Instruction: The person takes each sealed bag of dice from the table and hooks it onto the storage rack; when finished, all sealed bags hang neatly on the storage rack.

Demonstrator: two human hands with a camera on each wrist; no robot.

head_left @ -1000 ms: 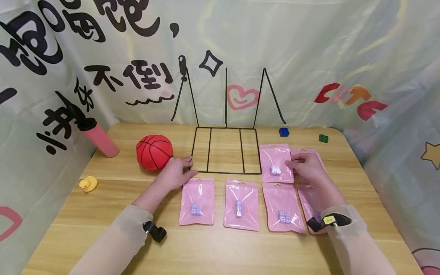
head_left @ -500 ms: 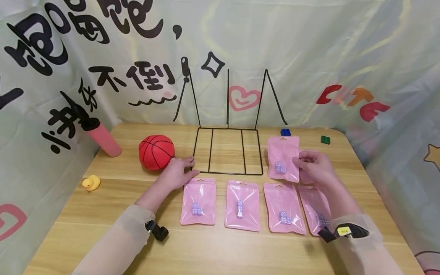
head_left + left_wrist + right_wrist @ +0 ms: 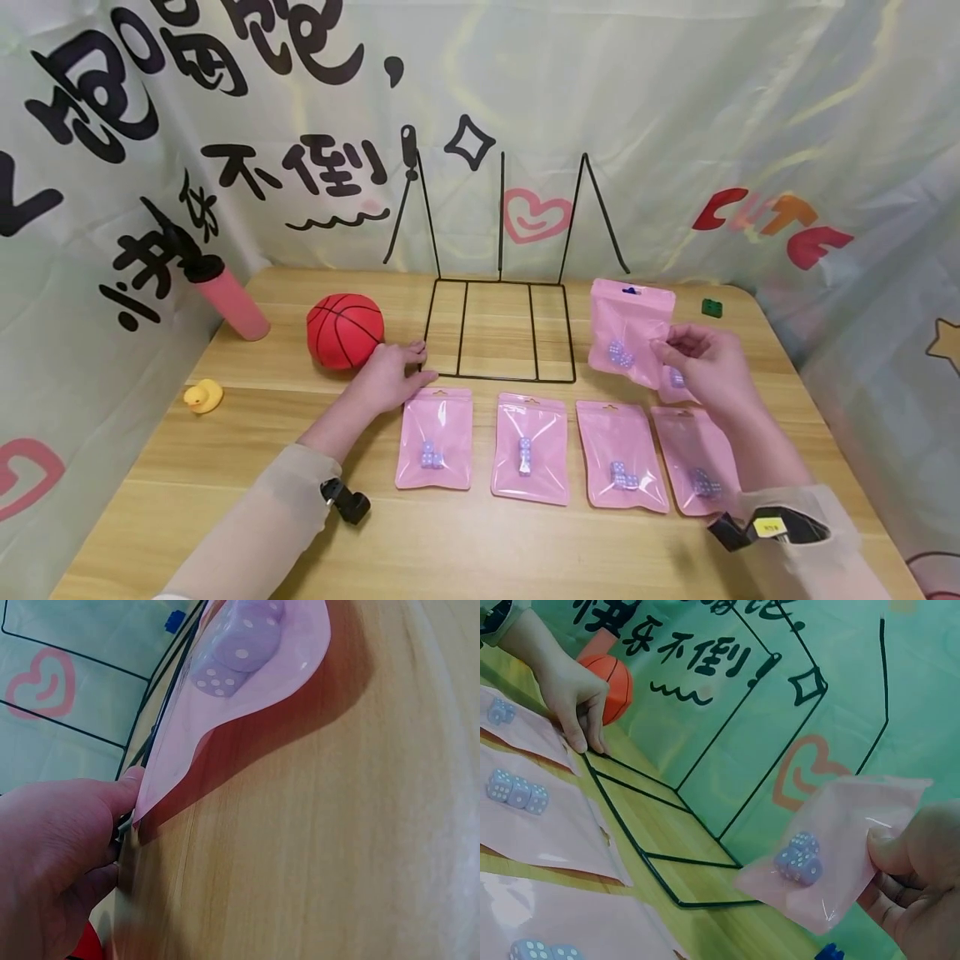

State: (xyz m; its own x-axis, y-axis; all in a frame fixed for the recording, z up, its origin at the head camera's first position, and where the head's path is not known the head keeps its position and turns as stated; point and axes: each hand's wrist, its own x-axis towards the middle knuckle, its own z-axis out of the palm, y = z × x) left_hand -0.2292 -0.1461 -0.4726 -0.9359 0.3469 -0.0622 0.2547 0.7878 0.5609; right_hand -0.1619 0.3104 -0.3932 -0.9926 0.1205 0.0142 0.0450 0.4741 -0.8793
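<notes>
Just right of the wire rack (image 3: 498, 331) | right hand (image 3: 708, 367) fingers pinched one pink dice pouch (image 3: 626, 333) aloft | left hand (image 3: 386, 379) fingers lay relaxed on the rack's corner | four pouches (image 3: 528, 447) remained flat on the counter (image 3: 225, 467), rack unfilled.

A small blue block (image 3: 632, 291) shows only a sliver behind the lifted pink plastic pouch (image 3: 628, 332); another pink pouch (image 3: 674, 385) lies mostly hidden under the right hand (image 3: 705, 367).

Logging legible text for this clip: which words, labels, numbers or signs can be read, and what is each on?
"不倒!" in black brush characters on the backdrop sheet.
"CUTE" in red and orange letters on the same sheet, at the right.
The other large black characters on the sheet are cut off or distorted, so not readable.
The yellow tag on the right wrist strap has print too small to read.
</notes>
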